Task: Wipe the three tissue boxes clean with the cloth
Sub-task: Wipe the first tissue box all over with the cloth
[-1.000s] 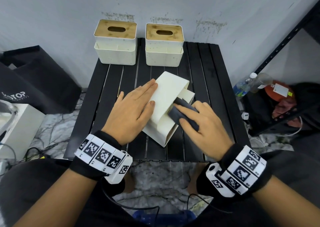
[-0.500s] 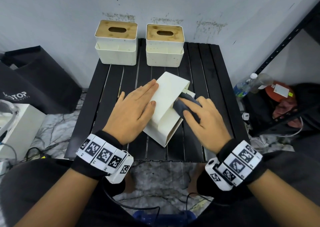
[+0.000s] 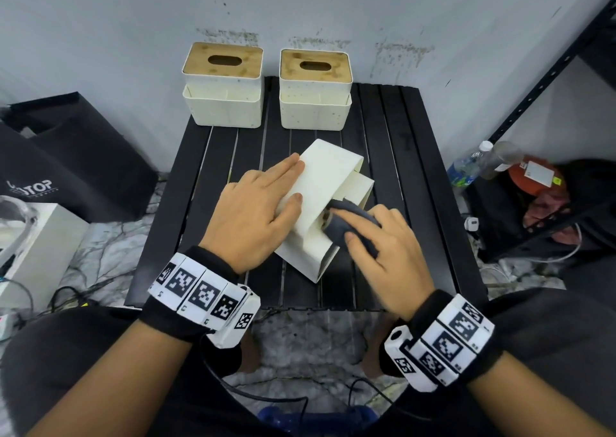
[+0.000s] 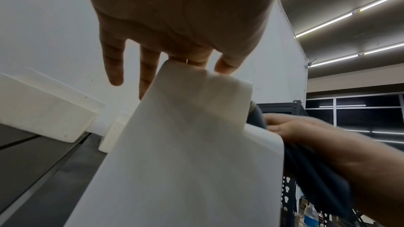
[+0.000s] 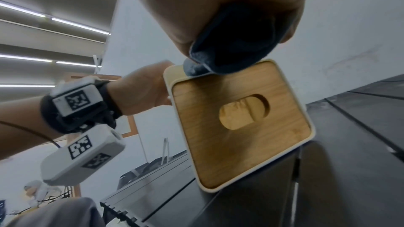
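Note:
Two cream tissue boxes with bamboo lids stand upright at the back of the black slatted table (image 3: 410, 176), one on the left (image 3: 222, 103) and one on the right (image 3: 315, 106). The third box (image 3: 328, 173) lies on its side in the middle, its bamboo lid (image 5: 240, 118) facing right. My left hand (image 3: 263, 206) presses flat on its upper side, fingers straight. My right hand (image 3: 386, 249) grips a bunched dark grey cloth (image 3: 346, 226) and holds it against the lid's upper edge. The cloth (image 5: 236, 40) covers the lid's top corner.
A black bag (image 3: 66, 156) and a white case (image 3: 36, 246) sit on the floor at the left. At the right stands a dark metal rack (image 3: 550, 69), with bottles (image 3: 470, 166) and clutter beneath it. Cables lie on the marble floor (image 3: 100, 256).
My right hand slid the cloth away along the box's lid side, then back toward me. The left hand kept pressing on the box, which stayed in place.

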